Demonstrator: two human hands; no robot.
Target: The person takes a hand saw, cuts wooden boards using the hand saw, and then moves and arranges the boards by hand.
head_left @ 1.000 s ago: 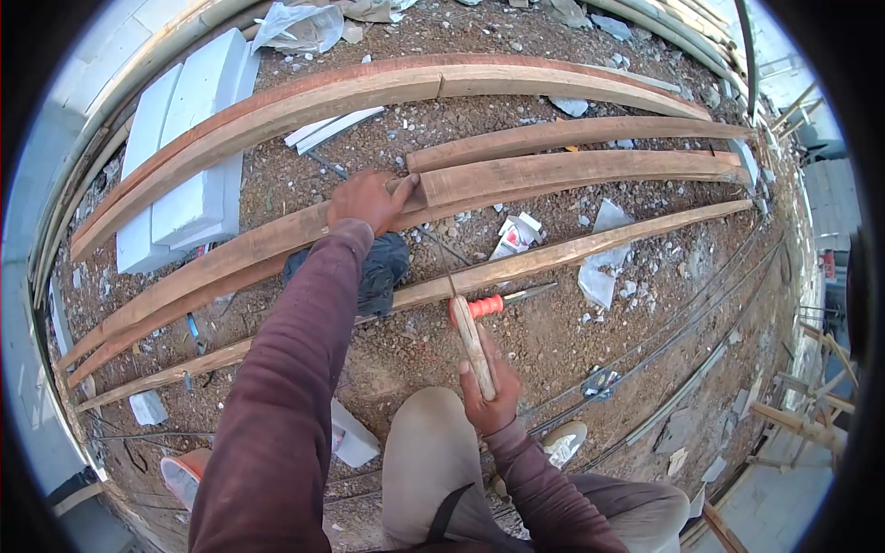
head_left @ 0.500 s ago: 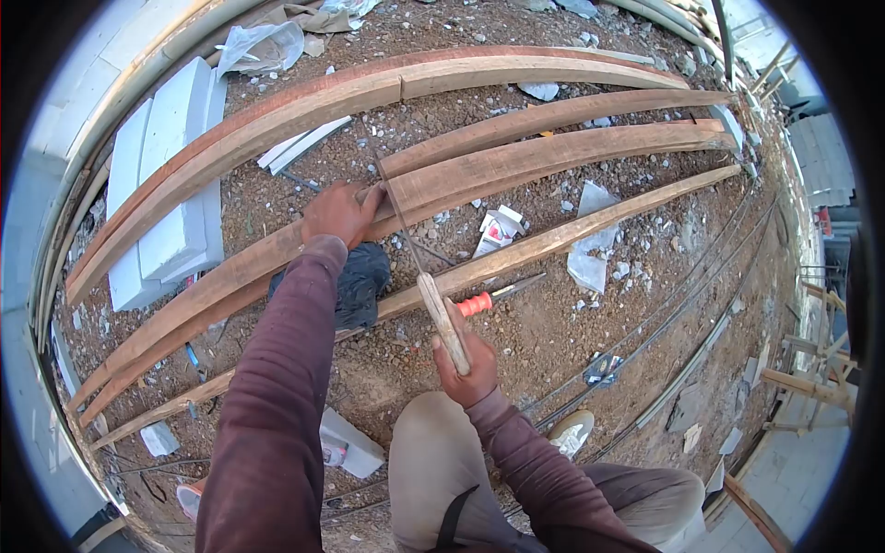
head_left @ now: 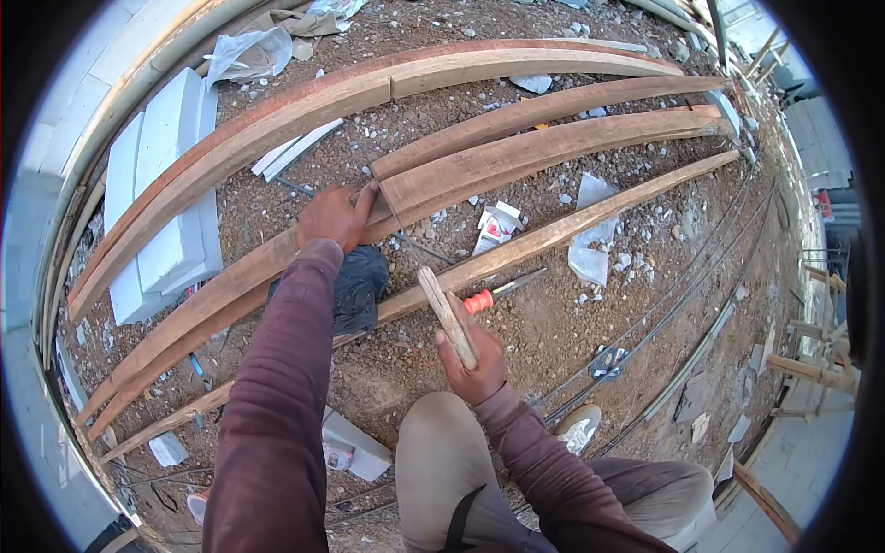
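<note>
Grasping the wooden handle (head_left: 446, 315) in my right hand (head_left: 479, 361), left hand (head_left: 334, 217) clasping timber (head_left: 230, 271) ahead of that grip.

White blocks (head_left: 173, 243), perhaps foam, lie near crumpled plastic (head_left: 251, 55).

Brown dirt ground (head_left: 387, 392) under daylight
Pale rubble chips (head_left: 624, 261) litter it around me; a pale block wall (head_left: 69, 88) closes the left side, long poles (head_left: 118, 103) lying beside it, and wooden framing (head_left: 811, 372) sits off right.
</note>
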